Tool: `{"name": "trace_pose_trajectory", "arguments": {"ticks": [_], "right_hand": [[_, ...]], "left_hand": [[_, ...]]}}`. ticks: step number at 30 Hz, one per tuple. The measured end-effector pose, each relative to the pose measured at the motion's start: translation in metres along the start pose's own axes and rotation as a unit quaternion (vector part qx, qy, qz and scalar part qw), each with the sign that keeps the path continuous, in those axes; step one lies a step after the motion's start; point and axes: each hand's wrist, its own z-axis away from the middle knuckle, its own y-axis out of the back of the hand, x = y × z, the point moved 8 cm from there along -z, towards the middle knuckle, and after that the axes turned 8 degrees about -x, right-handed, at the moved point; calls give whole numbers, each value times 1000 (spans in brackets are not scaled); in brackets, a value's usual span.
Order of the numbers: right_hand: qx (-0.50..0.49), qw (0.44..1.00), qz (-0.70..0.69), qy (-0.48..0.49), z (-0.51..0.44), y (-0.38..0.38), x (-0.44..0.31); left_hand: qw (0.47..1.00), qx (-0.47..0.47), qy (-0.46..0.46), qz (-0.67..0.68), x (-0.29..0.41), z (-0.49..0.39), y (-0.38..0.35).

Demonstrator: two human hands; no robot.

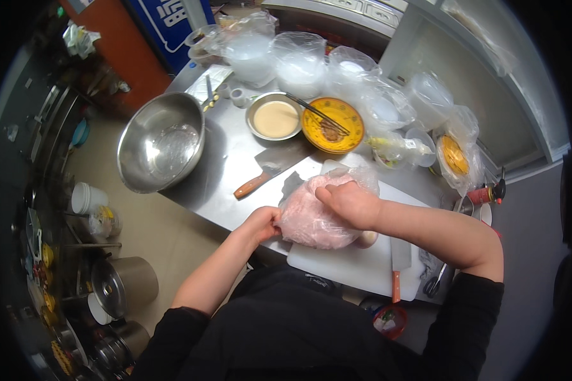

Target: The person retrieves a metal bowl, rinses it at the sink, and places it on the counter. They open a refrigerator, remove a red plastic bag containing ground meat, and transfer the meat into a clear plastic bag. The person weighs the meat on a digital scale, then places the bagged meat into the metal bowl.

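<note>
A clear plastic bag of pale pink minced meat (310,214) is held over the near edge of the steel table and the white cutting board (338,266). My left hand (263,224) grips the bag's left edge. My right hand (352,204) lies on top of the bag, fingers curled and partly hidden; whether it grips the plastic I cannot tell. A rounded pale item (367,239), perhaps an onion, shows under the bag's right side. Beyond the bag lies a cleaver with a wooden handle (252,185). A knife (401,255) rests on the board's right part.
A large steel bowl (162,143) stands at the table's left edge. Behind are a bowl of beige batter (275,119), a yellow bowl with chopsticks (333,138), and bagged plastic containers (298,62). Scissors (434,284) lie at the right edge, a blowtorch (486,194) beyond.
</note>
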Motion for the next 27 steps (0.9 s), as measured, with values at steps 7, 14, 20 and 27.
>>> {"name": "trace_pose_trajectory", "arguments": {"ticks": [7,14,20,27], "right_hand": [[24,997,-31,-60,-37,38,-76],[81,984,-123,-105,-56,73,-138],[170,907,-332,-194,-54,91,-149],[319,704,-619,-136,-40,101,-165]], "left_hand": [[991,-84,-105,7,1,69,63],[964,-130,-213,92,4,88,89],[968,-124,-200,85,22,98,77],[929,-258,-169,204,10,102,-15]]}}
